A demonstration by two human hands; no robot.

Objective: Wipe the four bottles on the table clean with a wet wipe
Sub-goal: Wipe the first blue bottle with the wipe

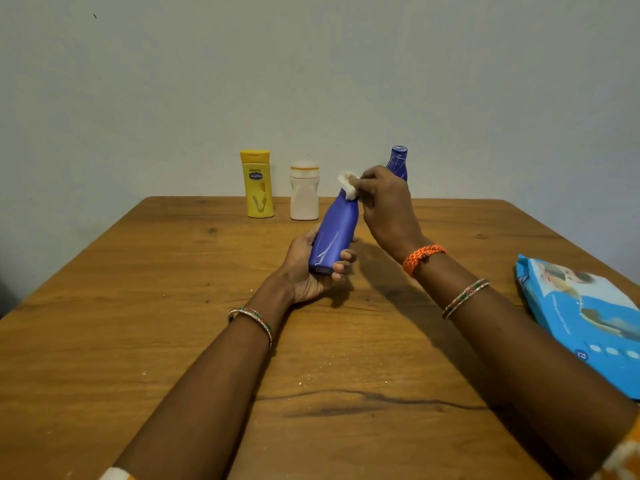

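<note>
With your left hand (pixel 308 271) gripping the blue bottle (pixel 334 233) at its base mid-frame and your right hand (pixel 384 206) pinching the wipe (pixel 349 185) on its neck, rotate the bottle while wiping downward.

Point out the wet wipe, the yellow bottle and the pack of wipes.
wet wipe (pixel 349 186): head view, on the white wad at the held bottle's neck.
yellow bottle (pixel 258 188): head view, mid-body, below the label.
pack of wipes (pixel 588 320): head view, blue top face.

You see the tilted blue plastic bottle (pixel 334 230) with the white wet wipe (pixel 349 186) on its neck, while the yellow lotion bottle (pixel 258 183), the white squat bottle (pixel 304 191) and a second blue bottle (pixel 398 161) stand upright at the far edge.
</note>
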